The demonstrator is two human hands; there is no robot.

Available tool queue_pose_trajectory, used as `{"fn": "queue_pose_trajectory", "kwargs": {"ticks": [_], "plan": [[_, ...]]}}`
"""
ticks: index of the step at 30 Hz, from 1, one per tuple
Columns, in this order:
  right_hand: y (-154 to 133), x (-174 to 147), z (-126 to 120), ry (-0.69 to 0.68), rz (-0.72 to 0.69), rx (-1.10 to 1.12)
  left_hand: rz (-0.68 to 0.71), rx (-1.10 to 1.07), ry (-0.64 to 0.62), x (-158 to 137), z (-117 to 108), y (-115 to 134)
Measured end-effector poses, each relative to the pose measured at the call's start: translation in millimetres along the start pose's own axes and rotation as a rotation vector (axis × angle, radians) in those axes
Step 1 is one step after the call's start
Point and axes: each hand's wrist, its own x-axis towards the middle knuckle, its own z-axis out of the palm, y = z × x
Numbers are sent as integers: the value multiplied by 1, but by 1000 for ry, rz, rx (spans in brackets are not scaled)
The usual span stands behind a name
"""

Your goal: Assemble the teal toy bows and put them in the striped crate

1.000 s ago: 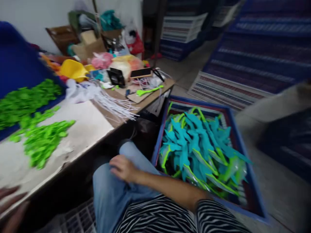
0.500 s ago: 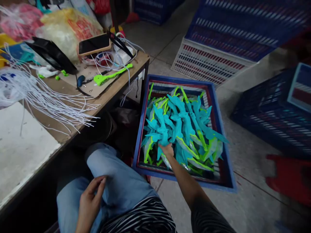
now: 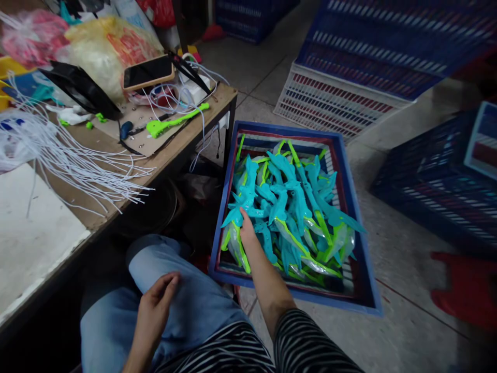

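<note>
Table (image 3: 225, 96): phone (image 3: 148, 73) sits near yellow bag (image 3: 93, 57), pink bag (image 3: 33, 37) farther left. Floor (image 3: 267, 83): blue crate (image 3: 373, 54) rests on white crate (image 3: 334, 101).

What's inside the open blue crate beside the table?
The blue crate holds a heap of turquoise-and-green pieces, some with clear parts, and the right hand among them. Whatever lies deeper is covered by the heap.

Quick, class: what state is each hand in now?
Left hand: loosely curled, nothing visible; whether shut cannot be told.
Right hand: on a teal piece; grip partly hidden, cannot be told.
</note>
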Motion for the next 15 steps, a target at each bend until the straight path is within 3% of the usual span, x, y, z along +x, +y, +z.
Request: {"fn": "queue_pose_trajectory", "kwargs": {"ticks": [4, 7, 9, 11, 13, 15], "plan": [[-12, -54, 40, -49, 82, 60, 203, -42, -59, 15, 26, 57], [-11, -122, 79, -237, 207, 186, 328, 66, -97, 19, 19, 105], [-7, -170, 105, -319, 249, 295, 386, 194, -88, 14, -12, 128], [2, -218, 124, -375, 288, 351, 390, 301, -89, 0, -60, 136], [19, -266, 133, -456, 366, 336, 330, 372, -104, -24, -117, 128], [45, -313, 132, -571, 471, 270, 215, 391, -92, -56, -172, 103]]}}
